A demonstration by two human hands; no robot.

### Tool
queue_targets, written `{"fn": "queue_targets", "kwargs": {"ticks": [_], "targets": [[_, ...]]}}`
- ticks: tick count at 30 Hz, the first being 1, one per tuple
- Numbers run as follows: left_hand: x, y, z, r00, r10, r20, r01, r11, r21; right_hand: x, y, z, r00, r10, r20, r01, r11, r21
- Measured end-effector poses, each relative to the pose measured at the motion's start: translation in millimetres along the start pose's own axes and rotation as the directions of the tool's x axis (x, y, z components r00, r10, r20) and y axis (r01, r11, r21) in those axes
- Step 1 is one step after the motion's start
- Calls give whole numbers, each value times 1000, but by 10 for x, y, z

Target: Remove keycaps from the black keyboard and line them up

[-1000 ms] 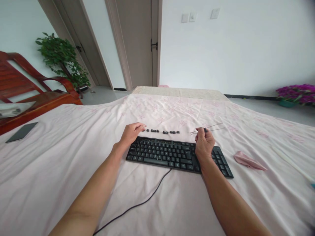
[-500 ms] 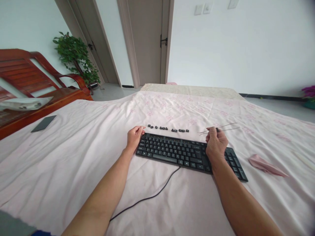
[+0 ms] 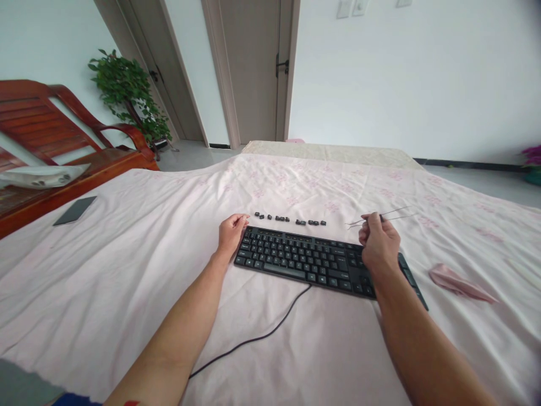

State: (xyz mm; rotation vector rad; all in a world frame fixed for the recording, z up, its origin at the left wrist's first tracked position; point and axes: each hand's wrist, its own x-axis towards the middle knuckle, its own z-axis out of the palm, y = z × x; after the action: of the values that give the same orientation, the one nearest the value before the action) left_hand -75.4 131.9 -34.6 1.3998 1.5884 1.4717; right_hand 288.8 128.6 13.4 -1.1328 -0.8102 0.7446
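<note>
A black keyboard [image 3: 291, 256] lies at a slant on the pink cloth, its cable running toward me. At its far left corner is my left hand [image 3: 231, 232], thumb and fingers pressed together; whatever may be between the fingertips is hidden. My right hand [image 3: 380, 239] is closed around the dark middle of a wire keycap puller [image 3: 397, 217] and hovers over the keyboard's right part, covering some keys there. Thin wires stick out on both sides of the hand. Several loose black keycaps [image 3: 282, 219] form a row just beyond the keyboard's far edge.
A crumpled pink cloth [image 3: 460, 282] lies right of the keyboard. At the far left of the covered table is a dark flat phone-like slab [image 3: 75, 210]. A wooden bench [image 3: 80, 144] and a leafy plant [image 3: 122, 84] stand beyond on the left.
My right hand has shifted a little to the right and up with the keycap puller, showing more of the keyboard's middle. The left hand stays at the corner. The view has tilted slightly.
</note>
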Motion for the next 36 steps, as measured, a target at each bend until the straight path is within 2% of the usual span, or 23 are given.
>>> {"fn": "queue_targets", "kwargs": {"ticks": [2,4,7,10,12,17,20,23,30,32,36], "targets": [[-1,-4,0,1000,-4,18,3,1000,8,123,-110,-150,992,75,97,-73,997,-18],[-4,5,3,1000,-9,28,9,1000,9,269,-174,-380,985,83,153,-65,991,-119],[-20,44,17,999,-18,48,19,1000,-19,460,-145,-780,992,15,129,13,977,-212],[-48,108,37,993,-11,120,20,997,-72,556,-23,-1086,993,41,113,-27,992,-120],[-68,154,52,982,5,189,15,994,-106,567,64,-1182,987,92,135,-87,995,-45],[-96,232,81,951,48,305,6,984,-175,499,185,-1137,966,209,155,-217,976,33],[-96,243,69,955,49,292,14,978,-208,457,180,-1071,977,183,110,-192,979,73],[-75,234,20,963,35,269,26,976,-218,414,150,-1008,976,185,118,-196,976,92],[-9,186,-130,963,-12,268,71,975,-210,272,104,-828,917,320,238,-325,946,-20],[-7,186,-136,954,-14,300,69,982,-176,263,84,-808,920,300,251,-296,954,-54],[-6,172,-113,942,-38,333,93,985,-149,280,-31,-765,972,109,210,-73,982,-173]]}}
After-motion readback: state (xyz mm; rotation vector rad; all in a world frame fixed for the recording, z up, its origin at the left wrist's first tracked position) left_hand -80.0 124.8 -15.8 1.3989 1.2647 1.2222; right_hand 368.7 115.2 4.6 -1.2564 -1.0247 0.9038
